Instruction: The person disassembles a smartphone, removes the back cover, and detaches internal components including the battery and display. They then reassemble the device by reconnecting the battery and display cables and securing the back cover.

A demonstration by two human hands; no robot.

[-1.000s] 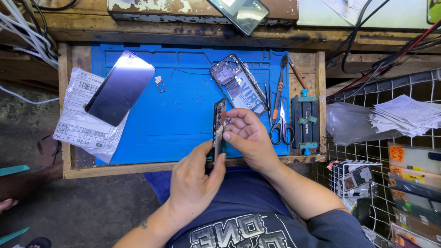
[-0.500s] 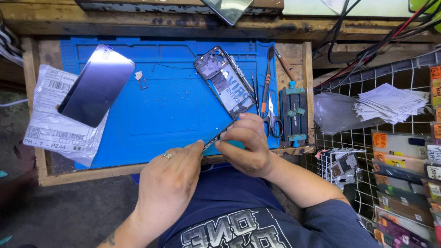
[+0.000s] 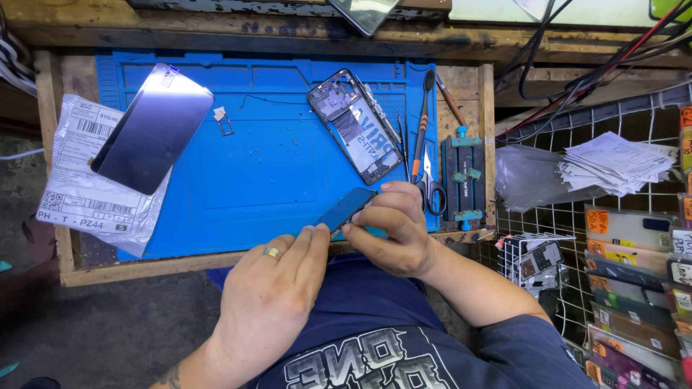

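Over mat edge (image 3: pixel 216 238): both hands (image 3: pixel 270 302) (image 3: pixel 393 230) grip dark panel (image 3: pixel 346 209), now tilted flatter, seemingly.

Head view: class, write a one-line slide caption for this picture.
Both hands, left hand and right hand, hold a dark phone part over a blue work mat beside an opened phone.

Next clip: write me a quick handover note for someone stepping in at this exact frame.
Left hand: fingers on the lower end of a small dark phone part.
Right hand: pinching the same part from the right, over the blue mat.
Opened phone frame lies at the mat's upper right; screen panel at left on a labelled bag.
Scissors lie unused.
The frame remains open.
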